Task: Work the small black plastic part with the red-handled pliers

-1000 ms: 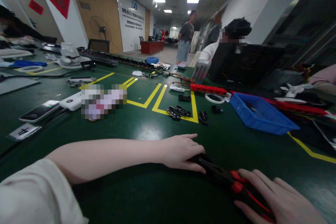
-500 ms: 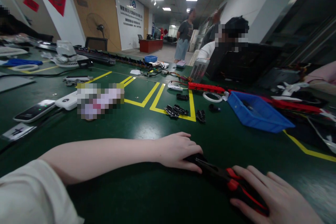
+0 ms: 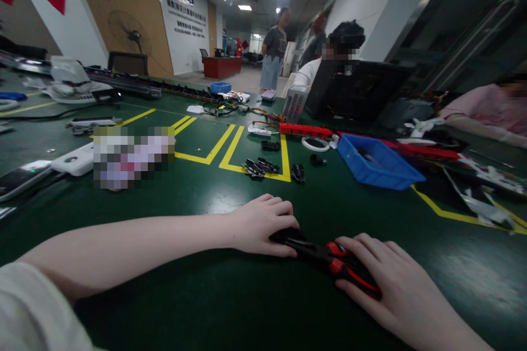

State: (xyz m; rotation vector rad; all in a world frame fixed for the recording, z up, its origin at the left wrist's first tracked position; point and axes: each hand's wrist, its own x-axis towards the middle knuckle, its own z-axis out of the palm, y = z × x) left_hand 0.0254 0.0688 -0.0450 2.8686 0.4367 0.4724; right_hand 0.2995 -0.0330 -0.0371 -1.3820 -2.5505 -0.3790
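My right hand (image 3: pixel 370 274) is wrapped round the red and black handles of the pliers (image 3: pixel 340 263) low on the right. The pliers' jaws point left, to a small black part (image 3: pixel 284 235) that my left hand (image 3: pixel 265 227) holds between thumb and fingers. Whether the jaws grip the part cannot be made out. Beyond my hands, several black clips (image 3: pixel 261 167) lie on the green table (image 3: pixel 197 285), some over a yellow tape line. One more black clip (image 3: pixel 297 173) lies to their right.
A blue tray (image 3: pixel 379 167) stands at the right, near a white ring (image 3: pixel 315 144) and a red strip (image 3: pixel 307 130). White devices (image 3: pixel 76 160) lie at the left. A computer case (image 3: pixel 354 93) stands at the back. Several people are beyond the table.
The view has turned to the right, so the table items appear further left. Both hands still hold the pliers and the black part.
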